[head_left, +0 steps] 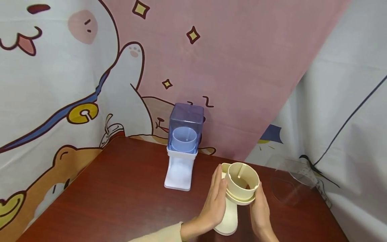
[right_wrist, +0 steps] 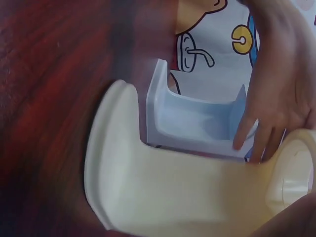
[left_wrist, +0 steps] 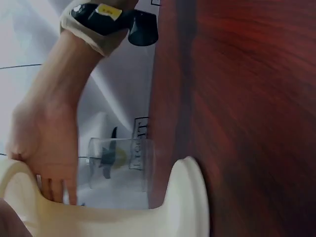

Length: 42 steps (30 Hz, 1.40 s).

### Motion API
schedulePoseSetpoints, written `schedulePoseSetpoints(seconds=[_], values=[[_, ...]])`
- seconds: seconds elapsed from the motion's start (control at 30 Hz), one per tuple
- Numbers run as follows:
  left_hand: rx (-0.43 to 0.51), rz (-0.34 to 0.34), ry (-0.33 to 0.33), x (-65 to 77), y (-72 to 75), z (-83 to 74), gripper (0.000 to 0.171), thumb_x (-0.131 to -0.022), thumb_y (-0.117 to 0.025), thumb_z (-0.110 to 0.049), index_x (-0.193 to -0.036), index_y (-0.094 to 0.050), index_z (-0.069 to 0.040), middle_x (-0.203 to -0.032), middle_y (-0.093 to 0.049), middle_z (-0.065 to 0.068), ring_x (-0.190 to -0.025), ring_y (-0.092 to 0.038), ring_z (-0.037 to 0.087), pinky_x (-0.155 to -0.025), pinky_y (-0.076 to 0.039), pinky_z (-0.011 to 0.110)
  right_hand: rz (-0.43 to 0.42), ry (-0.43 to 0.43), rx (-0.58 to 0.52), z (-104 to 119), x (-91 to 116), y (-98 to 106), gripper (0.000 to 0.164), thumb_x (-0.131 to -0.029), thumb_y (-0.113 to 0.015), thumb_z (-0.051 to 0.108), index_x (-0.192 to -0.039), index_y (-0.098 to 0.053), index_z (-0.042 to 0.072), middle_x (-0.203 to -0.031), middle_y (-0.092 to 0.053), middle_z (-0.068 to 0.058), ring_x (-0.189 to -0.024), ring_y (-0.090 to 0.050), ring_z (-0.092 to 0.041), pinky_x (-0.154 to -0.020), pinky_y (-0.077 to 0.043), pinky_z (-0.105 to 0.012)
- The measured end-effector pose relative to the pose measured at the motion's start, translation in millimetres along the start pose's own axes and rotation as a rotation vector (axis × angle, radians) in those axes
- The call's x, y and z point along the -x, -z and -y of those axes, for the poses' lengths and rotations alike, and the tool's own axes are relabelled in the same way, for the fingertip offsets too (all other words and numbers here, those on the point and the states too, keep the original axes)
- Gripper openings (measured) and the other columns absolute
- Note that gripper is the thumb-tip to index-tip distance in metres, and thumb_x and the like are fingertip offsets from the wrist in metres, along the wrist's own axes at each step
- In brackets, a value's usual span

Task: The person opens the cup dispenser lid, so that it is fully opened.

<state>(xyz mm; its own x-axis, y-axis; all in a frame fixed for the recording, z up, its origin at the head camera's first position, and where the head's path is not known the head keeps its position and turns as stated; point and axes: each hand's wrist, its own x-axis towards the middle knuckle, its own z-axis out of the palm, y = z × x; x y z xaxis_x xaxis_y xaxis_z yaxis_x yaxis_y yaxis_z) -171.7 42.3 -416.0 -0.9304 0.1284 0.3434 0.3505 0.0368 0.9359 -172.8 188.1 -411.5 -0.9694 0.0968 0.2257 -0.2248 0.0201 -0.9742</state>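
A cream plastic dispenser stand (head_left: 228, 218) with a broad foot rises upright near the front of the table. Its open round collar (head_left: 242, 183) sits at the top. Along the collar's left side my left hand (head_left: 215, 203) presses with straight fingers. From the opposite side my right hand (head_left: 260, 213) touches it, fingers extended, so the collar lies between both palms. The right wrist view shows the left fingers (right_wrist: 256, 136) laid flat against the upper part. In the left wrist view the right fingers (left_wrist: 57, 185) reach down behind the stand's top.
Behind stands a white dispenser base (head_left: 179, 171) with a translucent blue box (head_left: 185, 117) on top. A clear container (head_left: 291, 181) is at the table's right, by a dark cable (head_left: 350, 121). Printed cloth (head_left: 229, 67) hangs along the back of the brown table (head_left: 121, 201).
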Motion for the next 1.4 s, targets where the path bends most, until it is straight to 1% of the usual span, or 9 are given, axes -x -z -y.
schedulePoseSetpoints(seconds=[0.1,0.23,0.37,0.43,0.53,0.77,0.97,1.17,1.4], values=[[0.023,0.005,-0.047,-10.6,-4.0,8.6,0.054,-0.111,-0.020,-0.028,-0.160,-0.012,-0.008,-0.167,-0.015,0.009,-0.154,-0.014,0.030,-0.125,-0.012,0.037,-0.058,-0.031,-0.027,1.4,-2.2,-3.0,0.063,-0.109,-0.019,0.046,-0.161,-0.013,0.010,-0.162,-0.024,0.000,-0.144,-0.025,0.003,-0.112,-0.027,-0.010],[0.012,0.073,-0.115,-20.4,-7.6,20.0,0.054,-0.111,-0.018,-0.025,-0.161,-0.005,-0.010,-0.168,-0.008,0.007,-0.155,-0.009,0.027,-0.126,-0.009,0.038,-0.102,-0.028,-0.065,4.4,-5.9,-3.0,0.065,-0.109,-0.017,0.047,-0.161,-0.006,0.010,-0.168,-0.008,-0.004,-0.153,-0.009,-0.010,-0.121,-0.016,-0.018],[-0.012,0.097,-0.153,-23.2,-16.8,25.4,0.054,-0.111,-0.020,-0.022,-0.161,-0.003,-0.010,-0.168,-0.006,0.007,-0.155,-0.009,0.026,-0.126,-0.010,0.037,-0.192,0.001,-0.100,2.5,-10.0,0.2,0.066,-0.108,-0.016,0.048,-0.158,-0.023,0.005,-0.158,-0.037,0.000,-0.145,-0.031,-0.005,-0.117,-0.026,-0.017],[-0.030,0.086,-0.175,-26.7,-22.8,26.9,0.054,-0.111,-0.021,-0.021,-0.161,-0.004,-0.008,-0.168,-0.007,0.009,-0.154,-0.010,0.026,-0.126,-0.011,0.037,-0.242,0.014,-0.123,0.7,-14.9,3.9,0.063,-0.108,-0.019,0.048,-0.151,-0.039,0.006,-0.138,-0.055,0.005,-0.130,-0.046,-0.003,-0.107,-0.035,-0.017],[-0.071,0.072,-0.204,-36.7,-31.4,29.8,0.055,-0.111,-0.021,-0.023,-0.160,-0.005,-0.006,-0.167,-0.008,0.010,-0.154,-0.012,0.026,-0.125,-0.014,0.038,-0.308,0.029,-0.162,-1.8,-26.7,11.2,0.056,-0.108,-0.025,0.046,-0.135,-0.056,0.008,-0.113,-0.064,0.011,-0.111,-0.055,-0.003,-0.096,-0.041,-0.018],[-0.120,0.084,-0.194,-73.6,-53.1,38.5,0.055,-0.111,-0.018,-0.028,-0.160,-0.007,-0.005,-0.167,-0.010,0.010,-0.154,-0.014,0.024,-0.125,-0.018,0.041,-0.354,0.057,-0.185,-10.3,-63.4,34.3,0.046,-0.108,-0.031,0.043,-0.122,-0.064,0.013,-0.104,-0.066,0.012,-0.104,-0.057,-0.003,-0.091,-0.042,-0.016],[-0.149,0.100,-0.160,-101.2,-72.4,47.9,0.056,-0.111,-0.016,-0.032,-0.161,-0.007,-0.008,-0.167,-0.011,0.010,-0.154,-0.016,0.024,-0.124,-0.020,0.041,-0.405,0.076,-0.085,-20.6,-91.5,56.1,0.042,-0.109,-0.035,0.039,-0.114,-0.067,0.012,-0.091,-0.067,0.014,-0.092,-0.056,-0.003,-0.083,-0.041,-0.015],[-0.169,0.074,-0.170,-123.6,-75.3,57.5,0.056,-0.111,-0.016,-0.032,-0.160,-0.009,-0.006,-0.165,-0.016,0.012,-0.152,-0.021,0.023,-0.124,-0.022,0.040,-0.379,0.084,-0.092,-29.8,-114.6,59.1,0.042,-0.109,-0.033,0.039,-0.117,-0.067,0.015,-0.094,-0.066,0.015,-0.096,-0.054,-0.003,-0.085,-0.041,-0.013],[-0.196,0.079,-0.160,-134.2,-75.4,61.4,0.058,-0.110,-0.014,-0.035,-0.160,-0.007,-0.005,-0.165,-0.015,0.012,-0.152,-0.021,0.024,-0.123,-0.023,0.041,-0.381,0.081,-0.147,-32.6,-128.4,57.8,0.041,-0.109,-0.032,0.037,-0.114,-0.068,0.017,-0.090,-0.067,0.014,-0.091,-0.057,-0.002,-0.083,-0.042,-0.014]])
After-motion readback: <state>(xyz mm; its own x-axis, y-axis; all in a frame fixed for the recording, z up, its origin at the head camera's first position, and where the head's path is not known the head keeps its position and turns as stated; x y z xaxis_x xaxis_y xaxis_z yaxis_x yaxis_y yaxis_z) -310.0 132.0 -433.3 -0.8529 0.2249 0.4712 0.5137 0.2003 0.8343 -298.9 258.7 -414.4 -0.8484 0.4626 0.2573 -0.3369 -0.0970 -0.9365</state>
